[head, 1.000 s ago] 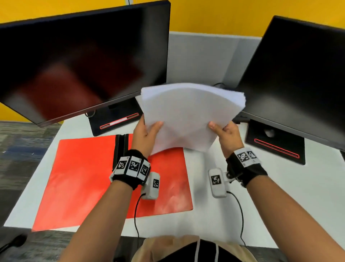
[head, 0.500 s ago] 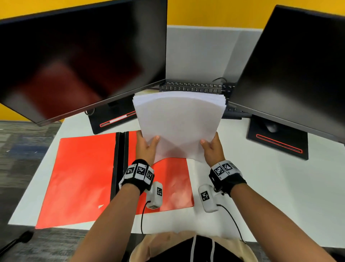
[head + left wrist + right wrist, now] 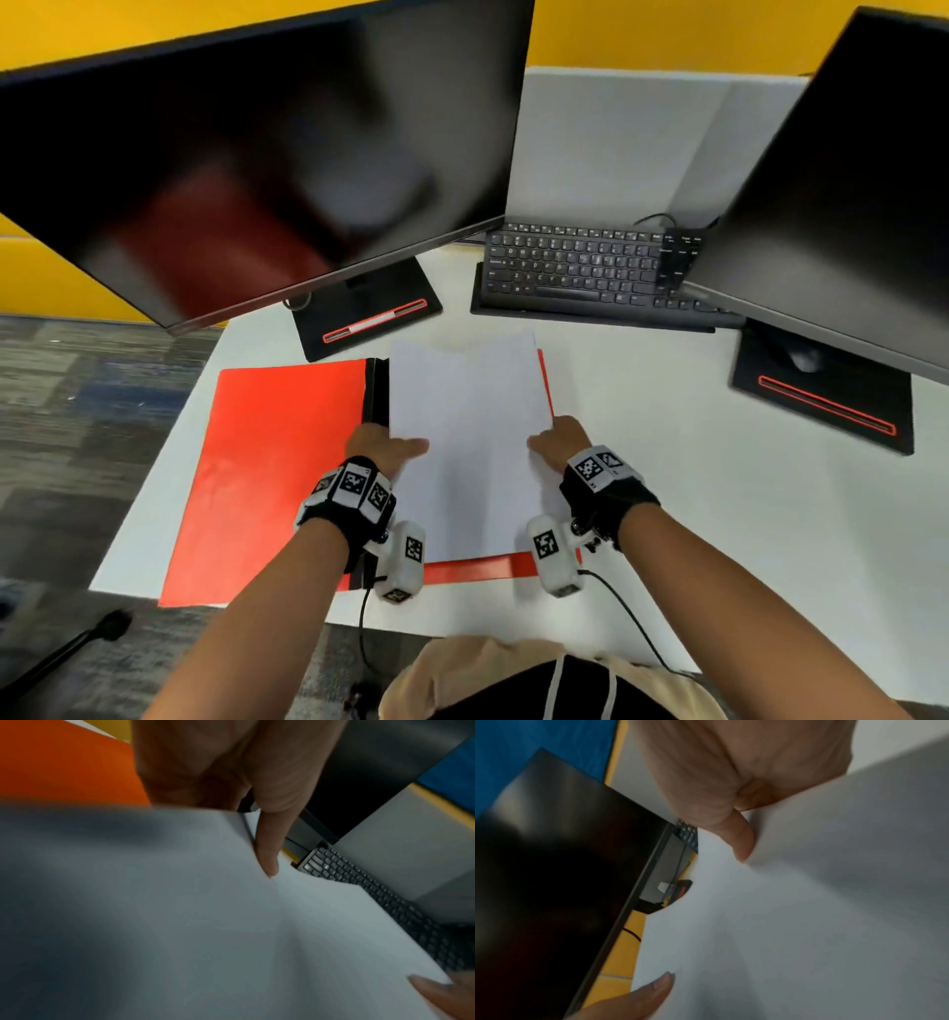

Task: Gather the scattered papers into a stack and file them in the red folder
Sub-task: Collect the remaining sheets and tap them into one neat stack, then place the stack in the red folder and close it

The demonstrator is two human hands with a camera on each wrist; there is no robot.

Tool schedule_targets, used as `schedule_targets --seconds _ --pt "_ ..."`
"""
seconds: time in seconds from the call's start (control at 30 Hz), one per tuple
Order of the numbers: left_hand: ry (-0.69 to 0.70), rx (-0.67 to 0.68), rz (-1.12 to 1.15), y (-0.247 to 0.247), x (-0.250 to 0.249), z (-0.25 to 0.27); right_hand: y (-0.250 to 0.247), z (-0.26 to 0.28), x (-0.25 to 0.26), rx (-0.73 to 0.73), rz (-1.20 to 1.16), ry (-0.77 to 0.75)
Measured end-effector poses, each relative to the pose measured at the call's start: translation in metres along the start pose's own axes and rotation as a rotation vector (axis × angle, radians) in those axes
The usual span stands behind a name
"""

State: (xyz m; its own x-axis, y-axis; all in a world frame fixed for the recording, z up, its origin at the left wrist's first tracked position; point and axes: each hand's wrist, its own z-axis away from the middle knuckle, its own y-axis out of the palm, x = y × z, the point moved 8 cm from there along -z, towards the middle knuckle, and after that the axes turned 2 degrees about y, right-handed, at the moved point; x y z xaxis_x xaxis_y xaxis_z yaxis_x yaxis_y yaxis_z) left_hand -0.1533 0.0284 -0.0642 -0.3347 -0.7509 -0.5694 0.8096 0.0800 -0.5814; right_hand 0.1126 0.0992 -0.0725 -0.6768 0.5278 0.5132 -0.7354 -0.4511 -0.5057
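Note:
A red folder [image 3: 277, 462] lies open on the white desk, its black spine [image 3: 375, 390] in the middle. A stack of white papers [image 3: 467, 437] lies low over the folder's right half, almost covering it. My left hand [image 3: 390, 447] grips the stack's left edge, thumb on top. My right hand [image 3: 554, 442] grips the right edge in the same way. In the left wrist view my thumb [image 3: 267, 850] presses on the papers [image 3: 180, 923] with the folder [image 3: 64, 764] behind. In the right wrist view my thumb [image 3: 741, 841] lies on the sheet [image 3: 808, 902].
Two dark monitors [image 3: 257, 169] [image 3: 847, 231] lean over the desk on black stands [image 3: 369, 313] [image 3: 821, 395]. A black keyboard [image 3: 580, 272] sits behind the folder. A grey partition and a yellow wall lie beyond. The desk's left edge drops to carpet [image 3: 77, 411].
Both hands brought the paper stack down and toward me, from upright in front of the monitors to low and flat over the folder's right half. The keyboard came into view.

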Motion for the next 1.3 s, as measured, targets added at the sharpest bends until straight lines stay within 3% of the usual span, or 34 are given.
schedule_targets --seconds 0.37,0.53,0.63,0.8,1.13,1.3 --pt "0.018 -0.022 -0.054 0.006 0.009 -0.002 0.015 0.001 -0.010 -0.010 0.040 0.053" --pt "-0.014 -0.003 -0.116 0.008 0.009 -0.004 0.012 0.005 -0.013 -0.021 0.034 -0.011" --pt "-0.002 0.007 -0.191 0.004 0.004 -0.003 0.006 0.002 -0.014 0.045 0.011 -0.034" --pt "0.003 -0.007 -0.156 -0.005 0.006 -0.003 -0.007 0.003 -0.025 0.198 -0.223 0.056" --pt "0.032 0.046 -0.279 -0.005 0.006 -0.004 -0.009 -0.001 -0.031 0.114 -0.111 0.006" --pt "0.019 0.042 -0.229 -0.006 0.008 -0.004 -0.009 0.000 -0.030 0.095 -0.059 -0.021"
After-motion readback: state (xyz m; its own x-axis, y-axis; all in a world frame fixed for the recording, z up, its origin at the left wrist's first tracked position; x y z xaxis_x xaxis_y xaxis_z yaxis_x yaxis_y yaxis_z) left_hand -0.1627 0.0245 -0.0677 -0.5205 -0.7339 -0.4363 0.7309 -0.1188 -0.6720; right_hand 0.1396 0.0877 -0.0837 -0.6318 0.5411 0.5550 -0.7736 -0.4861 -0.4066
